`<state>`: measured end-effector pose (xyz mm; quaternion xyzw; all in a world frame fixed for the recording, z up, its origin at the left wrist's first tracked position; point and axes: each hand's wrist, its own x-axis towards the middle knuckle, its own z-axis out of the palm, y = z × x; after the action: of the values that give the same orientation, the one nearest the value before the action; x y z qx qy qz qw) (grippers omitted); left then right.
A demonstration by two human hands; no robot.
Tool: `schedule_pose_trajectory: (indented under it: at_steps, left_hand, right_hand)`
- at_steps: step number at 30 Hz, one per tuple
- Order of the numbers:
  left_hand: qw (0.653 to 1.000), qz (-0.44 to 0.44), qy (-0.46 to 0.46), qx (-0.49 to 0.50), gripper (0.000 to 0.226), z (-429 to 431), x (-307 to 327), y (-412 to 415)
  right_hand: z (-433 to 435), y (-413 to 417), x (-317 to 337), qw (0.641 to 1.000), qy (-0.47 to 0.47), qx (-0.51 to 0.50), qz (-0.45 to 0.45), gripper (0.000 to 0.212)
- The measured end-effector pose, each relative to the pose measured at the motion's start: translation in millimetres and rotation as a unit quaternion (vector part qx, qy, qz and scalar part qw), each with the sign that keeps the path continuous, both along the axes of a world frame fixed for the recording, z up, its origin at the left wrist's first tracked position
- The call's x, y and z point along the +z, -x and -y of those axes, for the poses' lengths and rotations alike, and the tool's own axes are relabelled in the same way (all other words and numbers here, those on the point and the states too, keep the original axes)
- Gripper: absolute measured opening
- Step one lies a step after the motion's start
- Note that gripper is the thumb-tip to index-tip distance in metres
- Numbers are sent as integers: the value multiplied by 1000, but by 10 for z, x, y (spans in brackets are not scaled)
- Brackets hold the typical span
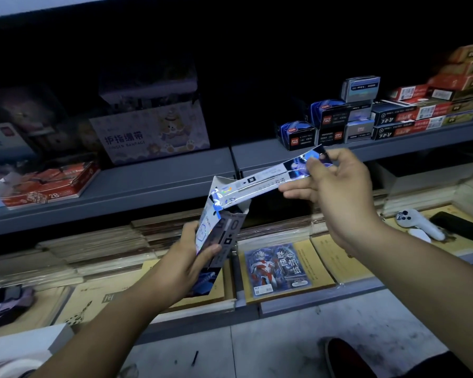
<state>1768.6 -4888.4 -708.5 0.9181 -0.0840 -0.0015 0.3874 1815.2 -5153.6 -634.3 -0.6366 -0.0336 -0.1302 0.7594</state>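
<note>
The left hand gripped the open box with curled fingers. The right hand pinched the far end of a slim pack, whose near end lay at the box mouth between the hands.

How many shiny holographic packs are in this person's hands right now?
2. An open carton in the left hand; a long slim pack pinched by the right hand, its lower end at the carton's mouth. More may be hidden inside.
</note>
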Motion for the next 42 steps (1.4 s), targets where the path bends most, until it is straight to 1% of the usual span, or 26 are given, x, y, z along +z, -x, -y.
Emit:
schedule_pose_trajectory:
  at_steps: [2,5,8,11,14,18,21,24,28,32,37,42]
  left_hand:
    - [1000,6,-1,6,55,-20,8,4]
    - [1000,-2,3,21,48,-45,21,8]
    - [1000,0,-3,16,48,-37,26,18]
    - [1000,9,-3,9,45,-25,19,17]
    - [1000,14,-11,0,46,-14,21,11]
    - [1000,12,-14,-1,44,-31,8,9]
    - [1000,12,-14,3,43,-58,-2,-4]
    - [1000,17,-13,5,44,-53,6,-4]
    - [1000,13,-28,-5,44,-36,7,-5]
    - [998,7,-52,-18,49,-58,-12,-14]
    - [998,16,-57,-26,47,-63,-30,-21]
    - [998,1,-46,-36,41,11,-2,4]
  right_hand:
    - [34,-17,-7,1000,8,-20,5,14]
    - [55,-25,-1,998,21,-53,13,27]
    - [72,-31,-3,994,62,-78,32,22]
    - [65,-11,3,989,109,-80,60,29]
    - [13,35,-14,983,156,-64,74,21]
    - [-37,85,-10,979,183,-44,73,25]
    - [25,80,51,976,184,-66,95,22]
    - [89,51,71,969,203,-87,115,13]
    - [37,68,40,961,238,-71,117,12]
    - [-1,94,54,966,228,-50,109,12]
    - [65,48,92,976,191,-51,95,11]
    - [10,50,-6,973,226,2,53,14]
